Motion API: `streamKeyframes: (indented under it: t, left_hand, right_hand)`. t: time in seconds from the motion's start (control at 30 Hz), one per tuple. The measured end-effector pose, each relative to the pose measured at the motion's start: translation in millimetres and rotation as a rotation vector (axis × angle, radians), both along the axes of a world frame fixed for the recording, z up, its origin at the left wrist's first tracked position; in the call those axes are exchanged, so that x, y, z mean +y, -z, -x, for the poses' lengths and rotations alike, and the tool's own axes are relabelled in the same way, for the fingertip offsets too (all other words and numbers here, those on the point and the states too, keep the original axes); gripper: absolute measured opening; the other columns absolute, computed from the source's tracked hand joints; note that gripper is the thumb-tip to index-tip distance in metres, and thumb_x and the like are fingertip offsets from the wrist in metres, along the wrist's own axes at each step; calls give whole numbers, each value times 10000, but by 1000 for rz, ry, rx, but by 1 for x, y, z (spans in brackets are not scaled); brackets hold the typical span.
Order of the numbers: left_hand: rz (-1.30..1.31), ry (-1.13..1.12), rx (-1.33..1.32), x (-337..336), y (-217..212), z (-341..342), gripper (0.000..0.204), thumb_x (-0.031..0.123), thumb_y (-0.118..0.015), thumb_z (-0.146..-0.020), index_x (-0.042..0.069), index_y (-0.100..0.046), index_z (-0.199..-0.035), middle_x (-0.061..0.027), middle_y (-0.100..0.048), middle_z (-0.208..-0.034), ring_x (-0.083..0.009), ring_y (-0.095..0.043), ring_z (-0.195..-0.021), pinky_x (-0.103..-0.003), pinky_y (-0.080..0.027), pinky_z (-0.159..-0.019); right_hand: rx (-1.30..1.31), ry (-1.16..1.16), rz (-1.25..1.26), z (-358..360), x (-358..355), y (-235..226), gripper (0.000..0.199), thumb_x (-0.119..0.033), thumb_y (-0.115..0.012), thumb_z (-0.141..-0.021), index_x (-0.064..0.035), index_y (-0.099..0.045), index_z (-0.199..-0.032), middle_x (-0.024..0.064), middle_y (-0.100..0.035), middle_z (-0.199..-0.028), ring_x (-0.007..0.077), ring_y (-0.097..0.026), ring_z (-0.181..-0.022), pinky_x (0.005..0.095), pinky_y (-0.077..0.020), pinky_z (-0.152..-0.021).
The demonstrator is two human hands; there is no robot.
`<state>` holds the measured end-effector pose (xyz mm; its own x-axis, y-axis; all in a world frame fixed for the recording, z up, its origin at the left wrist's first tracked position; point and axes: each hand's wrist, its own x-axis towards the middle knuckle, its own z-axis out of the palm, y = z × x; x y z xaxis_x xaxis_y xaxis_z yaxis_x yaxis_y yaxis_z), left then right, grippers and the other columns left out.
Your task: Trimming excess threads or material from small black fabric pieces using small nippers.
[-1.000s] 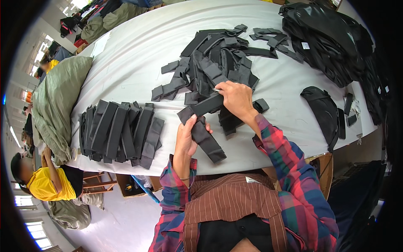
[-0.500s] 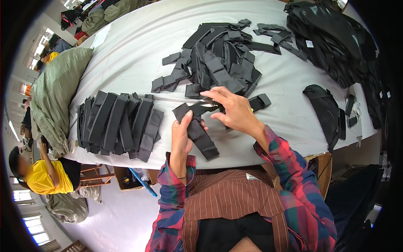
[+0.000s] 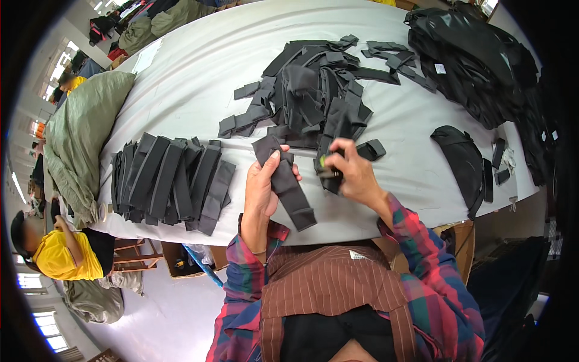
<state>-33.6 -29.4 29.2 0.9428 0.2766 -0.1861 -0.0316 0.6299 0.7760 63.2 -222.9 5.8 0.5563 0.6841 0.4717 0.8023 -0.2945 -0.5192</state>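
Observation:
My left hand [image 3: 263,184] is closed on a black fabric strap [image 3: 294,196], its thumb pressed on the upper part. The strap slants down to the right over the white table cover. Just to the right, my right hand [image 3: 360,178] is curled round thread snips [image 3: 326,164], dark with a yellow-green part and smeared by motion. Beyond both hands lies a loose heap of black straps [image 3: 301,84]. One folded strap end [image 3: 371,150] pokes out beside my right hand. Left of my left hand, more straps lie side by side in an overlapping row [image 3: 163,181].
Shiny black bags [image 3: 476,66] are piled at the far right, with a curved black piece [image 3: 456,163] nearer me. A green sack [image 3: 87,133] leans on the table's left side. A person in yellow [image 3: 66,253] sits beyond it. A cardboard box [image 3: 181,259] stands below the front edge.
My right hand has drawn back from the strap's upper end, down and to the right, with the snips. My left hand stays almost in place, still gripping the strap.

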Motion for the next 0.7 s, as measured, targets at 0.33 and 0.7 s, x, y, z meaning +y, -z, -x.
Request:
streamKeyframes:
  t: [0.33, 0.7]
  left_hand:
    - [-61, -25, 77, 7, 18, 10, 264, 236, -532, -948, -4, -569, -1053, -127, -619, -745, -201, -617, -642, -329, -531, -625]
    - [-69, -11, 114, 1, 12, 19, 249, 235, -539, -944, 3, -577, -1025, -124, -614, -742, -200, -617, -652, -325, -533, -620]
  right_hand:
    - [492, -211, -2, 8, -19, -24, 550, 38, -549, -689, -176, -598, -1194, 66, -475, -1093, 259, -578, -906, 324, -458, -812]
    - [-56, 78, 46, 11, 12, -19, 198, -164, -675, -772, -125, -679, -966, 36, -623, -783, 240, -590, -732, 347, -462, -624]
